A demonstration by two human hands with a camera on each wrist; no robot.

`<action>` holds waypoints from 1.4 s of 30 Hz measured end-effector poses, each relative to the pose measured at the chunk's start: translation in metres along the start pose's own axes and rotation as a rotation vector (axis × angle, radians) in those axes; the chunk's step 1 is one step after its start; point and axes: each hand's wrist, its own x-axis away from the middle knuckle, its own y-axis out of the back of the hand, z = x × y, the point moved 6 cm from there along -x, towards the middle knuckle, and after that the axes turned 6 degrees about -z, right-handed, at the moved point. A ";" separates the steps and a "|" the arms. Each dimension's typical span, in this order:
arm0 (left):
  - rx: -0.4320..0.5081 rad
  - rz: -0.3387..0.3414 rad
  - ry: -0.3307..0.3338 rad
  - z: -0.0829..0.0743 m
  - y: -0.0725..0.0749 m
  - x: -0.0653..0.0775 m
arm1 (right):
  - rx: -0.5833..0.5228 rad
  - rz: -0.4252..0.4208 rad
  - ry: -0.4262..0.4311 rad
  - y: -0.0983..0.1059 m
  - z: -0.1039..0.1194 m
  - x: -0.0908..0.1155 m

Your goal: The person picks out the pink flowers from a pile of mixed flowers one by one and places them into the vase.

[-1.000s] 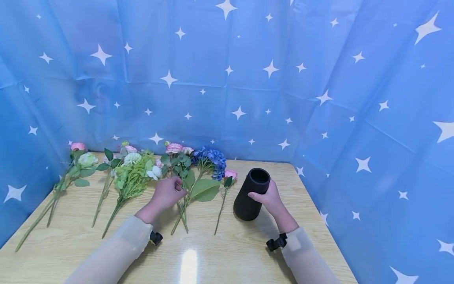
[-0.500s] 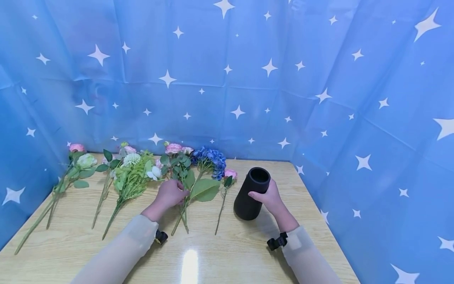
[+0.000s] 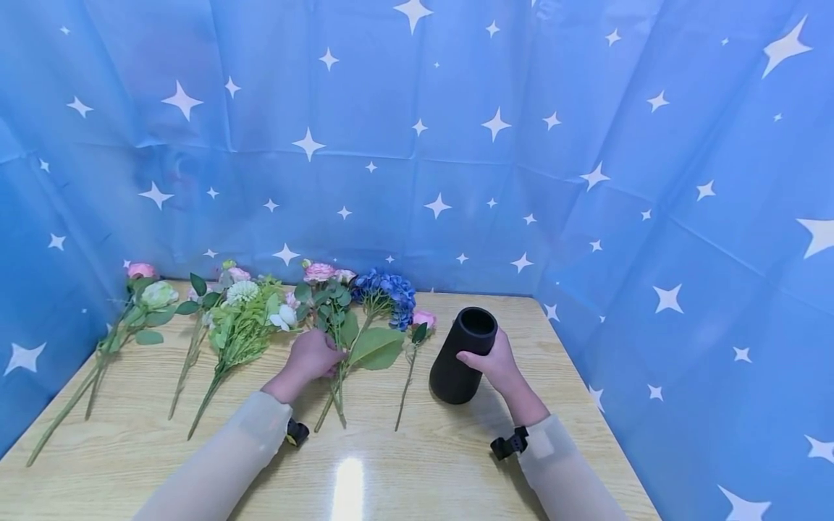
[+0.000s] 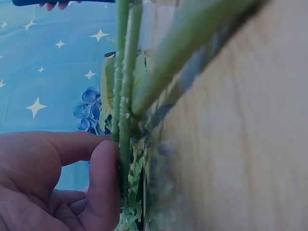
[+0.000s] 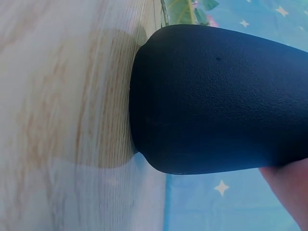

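My left hand [image 3: 314,356] is at the middle of the table, its thumb and index finger pinching thin green flower stems [image 4: 126,96]. In the head view these stems run up toward pink flowers [image 3: 319,272] with rounded leaves. Crossing them is the thicker stem of a blue hydrangea [image 3: 387,291], which has a large green leaf [image 3: 378,349]. My right hand [image 3: 498,362] grips a matte black vase [image 3: 456,369] near its mouth, thumb in front; the other fingers are hidden behind it. The vase stands on the table with its opening up.
Left of the hand lie a leafy green spray [image 3: 244,325] with white blooms, a pink flower stem [image 3: 189,358], and a white-green flower [image 3: 159,294]. A single pink flower [image 3: 423,320] lies beside the vase. A starry blue curtain [image 3: 417,145] borders the wooden table [image 3: 404,477].
My left hand has moved slightly right and in against the stems, and its fingers have closed on them. My right hand and the vase have stayed in place.
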 end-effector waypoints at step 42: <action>0.036 0.135 -0.031 -0.019 0.030 0.001 | 0.001 0.004 -0.006 -0.002 0.004 0.000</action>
